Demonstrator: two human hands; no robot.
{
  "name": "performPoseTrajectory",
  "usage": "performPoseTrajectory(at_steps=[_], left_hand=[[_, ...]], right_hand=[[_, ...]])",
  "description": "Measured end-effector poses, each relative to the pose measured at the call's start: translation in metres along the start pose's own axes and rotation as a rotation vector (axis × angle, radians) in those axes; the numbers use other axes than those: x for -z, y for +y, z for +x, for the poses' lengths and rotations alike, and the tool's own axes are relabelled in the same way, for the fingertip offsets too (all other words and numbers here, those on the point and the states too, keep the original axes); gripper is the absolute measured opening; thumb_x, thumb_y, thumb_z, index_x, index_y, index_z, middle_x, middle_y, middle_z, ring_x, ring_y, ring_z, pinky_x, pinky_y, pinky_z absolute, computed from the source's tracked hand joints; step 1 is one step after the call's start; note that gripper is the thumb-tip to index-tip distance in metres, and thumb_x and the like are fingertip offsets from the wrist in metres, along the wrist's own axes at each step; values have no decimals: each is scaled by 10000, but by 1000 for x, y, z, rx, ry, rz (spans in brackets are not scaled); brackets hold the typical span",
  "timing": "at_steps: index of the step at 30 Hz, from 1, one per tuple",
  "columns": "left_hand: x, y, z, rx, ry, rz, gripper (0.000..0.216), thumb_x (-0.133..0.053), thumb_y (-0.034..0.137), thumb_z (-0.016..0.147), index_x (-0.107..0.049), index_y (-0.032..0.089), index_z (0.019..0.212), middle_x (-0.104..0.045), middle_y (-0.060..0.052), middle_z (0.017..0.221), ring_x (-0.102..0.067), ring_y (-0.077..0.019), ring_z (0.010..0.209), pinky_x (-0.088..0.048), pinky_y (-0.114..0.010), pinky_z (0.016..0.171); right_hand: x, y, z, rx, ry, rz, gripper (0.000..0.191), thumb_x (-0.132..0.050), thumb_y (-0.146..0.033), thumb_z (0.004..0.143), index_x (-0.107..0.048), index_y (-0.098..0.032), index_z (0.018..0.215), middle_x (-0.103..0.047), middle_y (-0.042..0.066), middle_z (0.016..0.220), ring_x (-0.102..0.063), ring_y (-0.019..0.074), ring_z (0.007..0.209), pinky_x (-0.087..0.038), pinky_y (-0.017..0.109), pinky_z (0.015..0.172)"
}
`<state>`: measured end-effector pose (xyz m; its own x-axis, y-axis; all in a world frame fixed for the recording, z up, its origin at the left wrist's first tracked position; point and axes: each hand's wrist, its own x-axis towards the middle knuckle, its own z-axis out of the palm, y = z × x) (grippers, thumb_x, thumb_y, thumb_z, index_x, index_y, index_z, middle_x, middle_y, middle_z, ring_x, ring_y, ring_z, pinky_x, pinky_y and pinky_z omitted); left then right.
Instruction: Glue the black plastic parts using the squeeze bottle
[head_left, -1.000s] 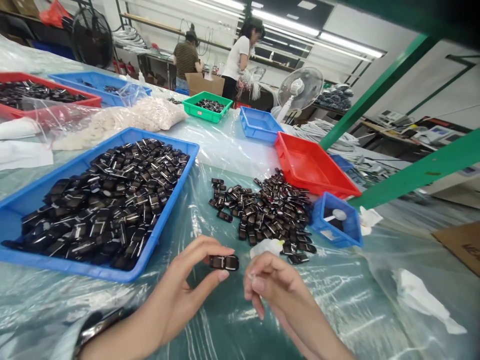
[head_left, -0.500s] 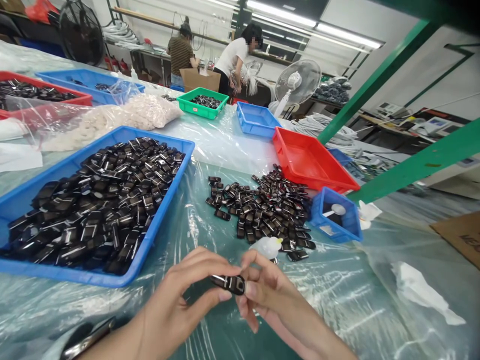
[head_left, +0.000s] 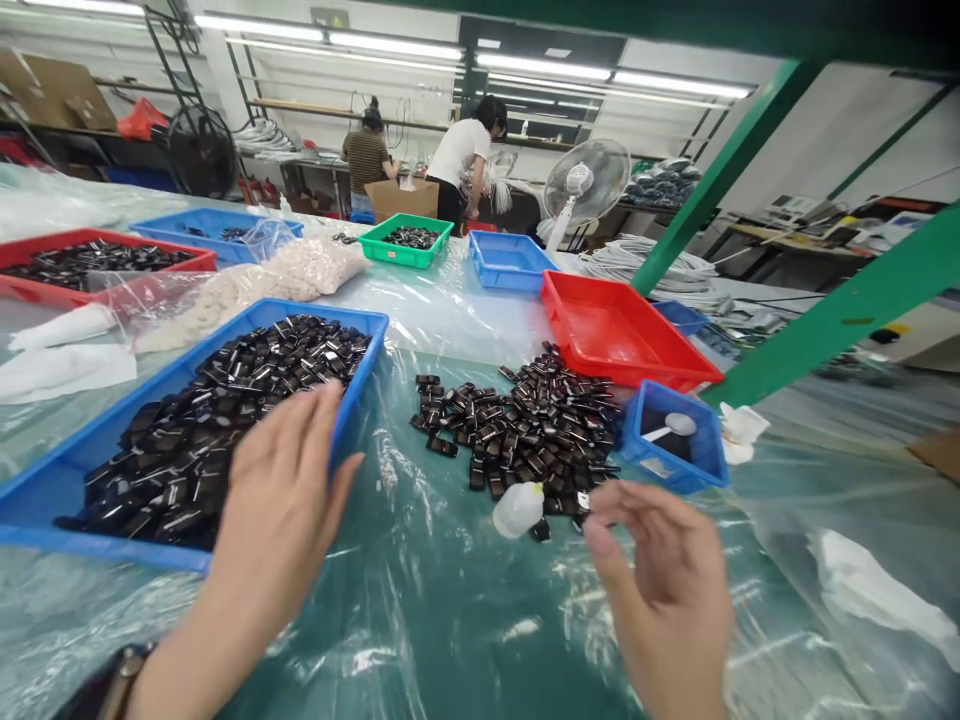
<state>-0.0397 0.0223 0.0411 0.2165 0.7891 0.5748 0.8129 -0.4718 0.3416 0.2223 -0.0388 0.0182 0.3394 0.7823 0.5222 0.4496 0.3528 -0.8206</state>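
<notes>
My left hand (head_left: 281, 485) is over the right side of a large blue tray (head_left: 367, 350), its fingers stretched out and the thumb apart. Small black plastic casings (head_left: 180, 440) with silvery glints heap up inside this tray. To the right, my right hand (head_left: 664, 590) hovers at the near edge of a loose pile of similar casings (head_left: 540, 420) on the table. Its fingers are curled, with a small gap between thumb and index finger. A bright glint shows by the fingertips; whether they touch a casing there is unclear. A small white squeeze bottle (head_left: 519, 510) lies beside the pile.
A small blue bin (head_left: 645, 460) holds a white spoon (head_left: 675, 425). Behind the pile are a red tray (head_left: 622, 330), a blue tray (head_left: 517, 260) and a green tray (head_left: 405, 255). A green post (head_left: 720, 190) slants at right. Two people work at the back.
My hands have parted from the black casing they held together. The left moved left to the big blue tray; the right moved right beside the pile. The camera view has tilted up slightly.
</notes>
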Motion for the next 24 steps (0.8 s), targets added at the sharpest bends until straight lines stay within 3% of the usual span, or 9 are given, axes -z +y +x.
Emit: performPoseTrajectory(at_steps=[2, 3, 5, 8, 10, 16, 20, 24], left_hand=[[-22, 9, -2, -138, -152, 111, 394, -420, 163, 985, -472, 24, 1351, -548, -261, 1283, -459, -431, 1223, -351, -626, 992], [-36, 15, -3, -177, -192, 109, 330, -410, 143, 984, -556, 51, 1266, -607, -227, 1221, -513, -407, 1175, -405, -595, 960], [-64, 24, -2, -211, -264, 108, 306, -438, 92, 967, -580, 66, 1237, -628, -201, 1217, -566, -369, 1136, -456, -561, 929], [-94, 27, 7, -209, -310, 88, 279, -563, 141, 953, -573, 128, 1231, -615, -123, 1235, -602, -291, 1116, -490, -514, 929], [-101, 25, 13, -206, -337, 54, 244, -611, 207, 944, -596, 147, 1180, -627, -85, 1187, -633, -251, 1048, -523, -469, 885], [-77, 29, 4, -146, -397, -109, 106, -496, 163, 978, -581, 132, 1035, -636, -31, 882, -640, -172, 760, -533, -320, 673], [-57, 35, -7, -81, -440, -215, 186, -378, 170, 972, -523, 180, 856, -562, 10, 680, -543, -157, 567, -421, -260, 521], [-52, 33, -12, -51, -482, -280, 237, -416, 211, 932, -480, 206, 704, -490, 31, 607, -478, -155, 533, -348, -256, 510]], right_hand=[[-3, 14, 2, -74, -111, -26, 443, -649, -259, 860, -461, -291, 1260, -616, 79, 1186, -615, 199, 999, -528, 363, 832], [-6, 20, 1, -107, -179, -40, 486, -656, -274, 849, -441, -279, 1286, -611, 103, 1251, -624, 218, 1039, -536, 386, 839], [-12, 28, 0, -161, -300, -59, 478, -654, -300, 842, -438, -263, 1267, -618, 124, 1296, -643, 239, 1077, -545, 416, 853], [-15, 32, -1, -223, -394, -82, 335, -642, -323, 845, -476, -254, 1127, -699, 104, 1158, -667, 252, 1061, -542, 433, 863], [-13, 31, -1, -249, -409, -94, 275, -637, -321, 843, -487, -253, 1063, -718, 80, 1054, -680, 254, 1022, -537, 440, 861], [-5, 22, 0, -278, -396, -48, 296, -577, -358, 884, -486, -261, 1148, -678, 85, 1102, -668, 232, 1029, -560, 357, 819], [-1, 16, 0, -307, -410, 16, 305, -506, -409, 935, -493, -275, 1208, -679, 86, 1082, -682, 215, 1004, -573, 236, 612], [2, 13, 3, -319, -419, 69, 319, -541, -422, 920, -546, -306, 1216, -712, 57, 1069, -705, 208, 950, -590, 247, 636]])
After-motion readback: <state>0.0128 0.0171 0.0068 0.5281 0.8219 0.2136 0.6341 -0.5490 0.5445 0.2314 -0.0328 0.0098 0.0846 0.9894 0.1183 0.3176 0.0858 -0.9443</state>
